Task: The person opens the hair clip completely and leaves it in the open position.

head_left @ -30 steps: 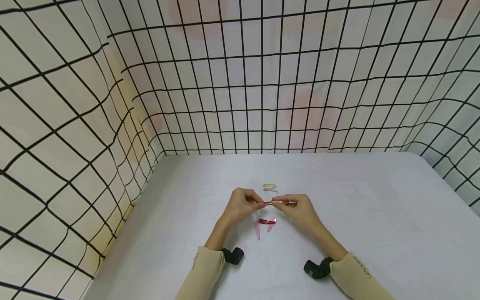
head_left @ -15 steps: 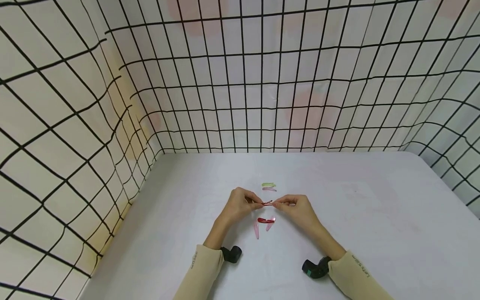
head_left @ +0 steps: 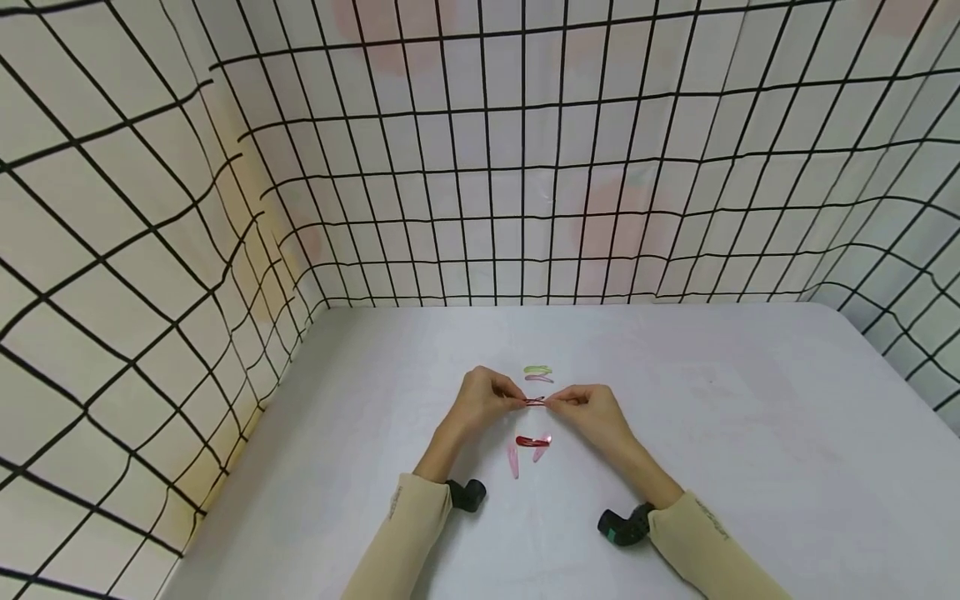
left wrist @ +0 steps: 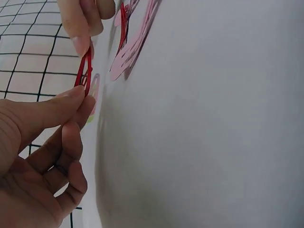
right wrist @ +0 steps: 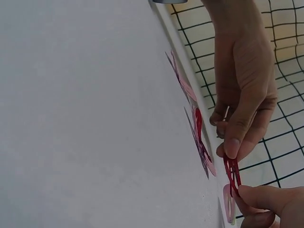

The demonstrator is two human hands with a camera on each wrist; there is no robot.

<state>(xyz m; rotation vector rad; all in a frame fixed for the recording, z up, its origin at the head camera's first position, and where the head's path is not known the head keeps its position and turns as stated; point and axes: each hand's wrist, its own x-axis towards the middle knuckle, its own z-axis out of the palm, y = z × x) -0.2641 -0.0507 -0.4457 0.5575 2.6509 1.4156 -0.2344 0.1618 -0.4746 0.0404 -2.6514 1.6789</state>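
Observation:
Between both hands, a red snap hair clip point(head_left: 535, 402) is held lengthwise above the table. My left hand point(head_left: 483, 398) pinches one end between thumb and index finger, while my right hand point(head_left: 592, 412) pinches the other. Up close in the left wrist view, the clip point(left wrist: 89, 71) shows a gap between its thin metal arms; its ends are hidden under the fingertips. A second red hair clip point(head_left: 531, 442) lies on the table nearer the body, beside two pink hair clips point(head_left: 513, 461) that point toward me.
Beyond the hands, a yellow-green hair clip point(head_left: 537, 369) and a pale pink one point(head_left: 539, 378) lie on the white table point(head_left: 712, 467). Black wire mesh point(head_left: 522, 167) walls the table's back and sides. Each wrist carries a black camera mount point(head_left: 627, 527).
Both hands have lifted slightly away from the body with the red hair clip, and more of it shows between the fingertips. The clips on the table stay put.

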